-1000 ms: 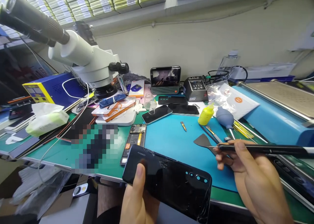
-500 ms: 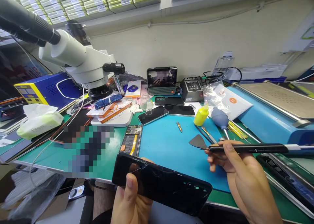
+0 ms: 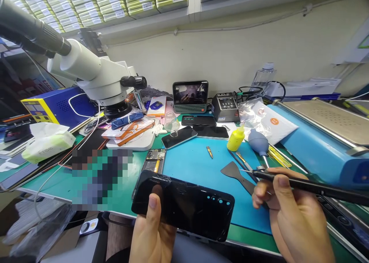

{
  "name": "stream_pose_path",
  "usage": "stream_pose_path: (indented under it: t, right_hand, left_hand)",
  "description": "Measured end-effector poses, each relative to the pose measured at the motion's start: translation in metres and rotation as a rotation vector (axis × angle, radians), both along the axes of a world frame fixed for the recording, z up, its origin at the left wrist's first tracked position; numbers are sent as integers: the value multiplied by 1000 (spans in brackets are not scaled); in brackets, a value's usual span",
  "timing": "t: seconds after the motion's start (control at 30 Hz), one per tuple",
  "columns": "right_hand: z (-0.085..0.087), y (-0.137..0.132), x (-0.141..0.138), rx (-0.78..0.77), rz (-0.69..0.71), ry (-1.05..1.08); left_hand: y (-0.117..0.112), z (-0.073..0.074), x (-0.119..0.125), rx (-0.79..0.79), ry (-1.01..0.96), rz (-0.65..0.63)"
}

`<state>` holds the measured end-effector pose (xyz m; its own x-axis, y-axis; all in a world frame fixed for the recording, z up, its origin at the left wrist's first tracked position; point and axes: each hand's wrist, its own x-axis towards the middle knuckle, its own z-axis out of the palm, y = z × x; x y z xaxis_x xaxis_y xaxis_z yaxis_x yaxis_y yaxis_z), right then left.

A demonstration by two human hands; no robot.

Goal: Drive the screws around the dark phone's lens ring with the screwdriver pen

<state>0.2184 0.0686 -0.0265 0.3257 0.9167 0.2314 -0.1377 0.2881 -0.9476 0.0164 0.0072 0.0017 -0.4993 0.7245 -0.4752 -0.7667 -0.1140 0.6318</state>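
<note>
My left hand (image 3: 154, 226) grips a black phone back cover (image 3: 184, 207) by its left end, thumb on top. The cover has cracks along its upper edge and several camera holes at its right end. In my right hand (image 3: 296, 213) is a black pen-shaped tool (image 3: 305, 185) with a thin metal tip pointing left, apart from the cover. Just behind the cover lies an opened phone (image 3: 157, 159) with its board and battery showing, partly hidden. Near the tool's tip a dark flat scraper (image 3: 235, 172) and a brush (image 3: 243, 161) lie on the blue mat (image 3: 187, 161).
A microscope (image 3: 83, 69) stands at the left. Behind the mat are phones (image 3: 210, 131), a yellow bottle (image 3: 236, 138) and a blue air blower (image 3: 258, 142). A blue machine (image 3: 323, 155) takes up the right side. A small screen (image 3: 190, 92) stands against the wall.
The back cover has shifted slightly left and up and turned more face-on. My right hand has moved right with the pen-shaped tool, whose rear end now slopes down, uncovering more of the scraper.
</note>
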Motion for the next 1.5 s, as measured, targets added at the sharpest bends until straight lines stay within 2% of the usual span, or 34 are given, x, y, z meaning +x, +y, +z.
stream_pose_path:
  t: [0.1, 0.2, 0.47, 0.63, 0.83, 1.03, 1.13, 1.2, 1.37, 1.43, 1.5]
  right_hand:
    - [0, -4, -3, 77, 3, -42]
    - [0, -12, -6, 158, 27, -151]
    - [11, -31, -20, 370, 164, -396]
    - [13, -32, -26, 460, 252, -546]
    - [9, -33, -26, 542, 182, -601]
    - [-1, -37, -12, 453, 91, -558]
    - [-7, -34, -5, 367, 2, -469]
    - [-8, -29, -1, 304, -29, -384]
    - [-3, -10, 2, 90, 49, -164]
    - [-1, -4, 2, 13, 101, -89]
    - [-1, -2, 1, -54, 167, -48]
  left_hand:
    - [3, 9, 4, -66, -5, -2]
    - [4, 12, 6, -91, 7, -19]
    - [3, -8, 1, -89, 56, -81]
    - [1, -12, 8, -38, 79, -78]
    - [1, -16, 13, -34, 94, -64]
    - [0, -33, 10, -25, 242, -73]
    - [-3, -42, 10, 114, 457, -50]
    - [-3, -45, 5, 290, 692, -35]
    - [9, -39, -21, 990, 1526, -93]
    - [14, -36, -25, 1121, 1821, -117]
    - [17, -35, -24, 1141, 2034, -136]
